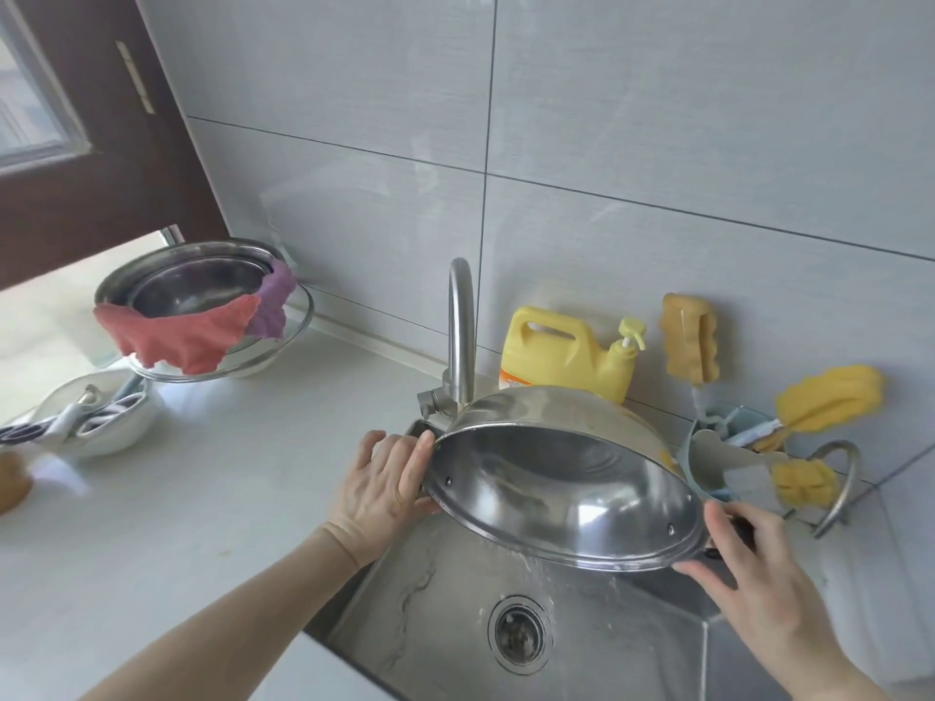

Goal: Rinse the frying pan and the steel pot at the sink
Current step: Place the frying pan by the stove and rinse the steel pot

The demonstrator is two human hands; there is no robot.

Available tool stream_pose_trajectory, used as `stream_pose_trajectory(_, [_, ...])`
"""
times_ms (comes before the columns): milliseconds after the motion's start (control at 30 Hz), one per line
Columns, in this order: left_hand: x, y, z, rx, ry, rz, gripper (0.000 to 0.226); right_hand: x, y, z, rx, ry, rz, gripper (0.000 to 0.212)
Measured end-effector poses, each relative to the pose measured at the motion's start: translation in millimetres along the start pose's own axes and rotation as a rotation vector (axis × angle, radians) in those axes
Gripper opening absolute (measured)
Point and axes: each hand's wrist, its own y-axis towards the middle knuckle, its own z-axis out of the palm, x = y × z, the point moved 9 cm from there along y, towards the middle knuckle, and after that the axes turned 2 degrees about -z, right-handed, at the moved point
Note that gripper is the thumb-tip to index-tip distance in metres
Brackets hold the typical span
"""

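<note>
Fingers of the left hand point(385, 485) curl round the left rim of the steel pot point(561, 478), thumb lying along the rim's edge and the other fingers tucked behind the wall, where a handle may sit but cannot be made out. That forearm reaches in from the lower left, wrist bent slightly back. From the lower right edge the right hand point(744, 564) comes in, its fingers gripping the dark side handle at the pot's right rim, fingertips under the lip. Between the two hands the pot hangs above the sink point(430, 589), tipped so its open mouth faces the camera and slants down to the right; its long axis runs from upper left to lower right. Water spills off the lowest part of the rim and falls toward the drain point(520, 633). Behind the pot, at the sink's back edge, rises the faucet point(461, 336), with a yellow detergent jug point(561, 354) just beside it against the tiled wall. On the counter's left part, stacked steel bowls point(197, 285) carry a red cloth point(177, 336).
</note>
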Motion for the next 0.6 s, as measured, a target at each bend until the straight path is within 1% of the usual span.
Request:
stream_pose_trajectory(33, [-1, -2, 5, 0.035, -0.013, -0.008, 0.094, -5, -4, 6, 0.044, 0.033, 0.039, 0.057])
stream_pose_trajectory(67, [-1, -4, 13, 0.094, -0.030, -0.017, 0.102, -12, -8, 14, 0.106, 0.070, 0.103, 0.068])
stream_pose_trajectory(100, [0, -7, 24, 0.185, -0.054, -0.031, 0.112, -21, -12, 25, 0.198, 0.118, 0.184, 0.089])
stream_pose_trajectory(133, [3, -11, 36, 0.290, -0.078, -0.057, 0.126, -31, -19, 38, 0.301, 0.174, 0.273, 0.112])
stream_pose_trajectory(167, [5, -15, 49, 0.423, -0.113, -0.090, 0.140, -39, -24, 49, 0.383, 0.215, 0.333, 0.125])
stream_pose_trajectory(200, [6, -20, 62, 0.571, -0.143, -0.107, 0.150, -45, -27, 59, 0.442, 0.262, 0.364, 0.129])
stream_pose_trajectory(233, [5, -23, 71, 0.702, -0.157, -0.112, 0.154, -50, -27, 68, 0.486, 0.307, 0.386, 0.130])
stream_pose_trajectory(300, [2, -30, 87, 0.937, -0.189, -0.111, 0.153, -57, -28, 86, 0.619, 0.399, 0.453, 0.128])
stream_pose_trajectory(367, [0, -34, 96, 1.154, -0.281, -0.154, 0.151, -61, -28, 100, 0.742, 0.468, 0.510, 0.127])
stream_pose_trajectory(433, [1, -35, 98, 1.333, -0.427, -0.221, 0.147, -61, -27, 110, 0.843, 0.549, 0.541, 0.125])
stream_pose_trajectory(533, [3, -43, 92, 1.605, -0.756, -0.404, 0.134, -47, -29, 120, 0.976, 0.739, 0.574, 0.118])
stream_pose_trajectory(567, [8, -44, 90, 1.685, -0.801, -0.441, 0.131, -40, -30, 124, 0.996, 0.796, 0.567, 0.116])
stream_pose_trajectory(600, [13, -43, 87, 1.749, -0.815, -0.442, 0.129, -36, -34, 130, 1.012, 0.849, 0.569, 0.114])
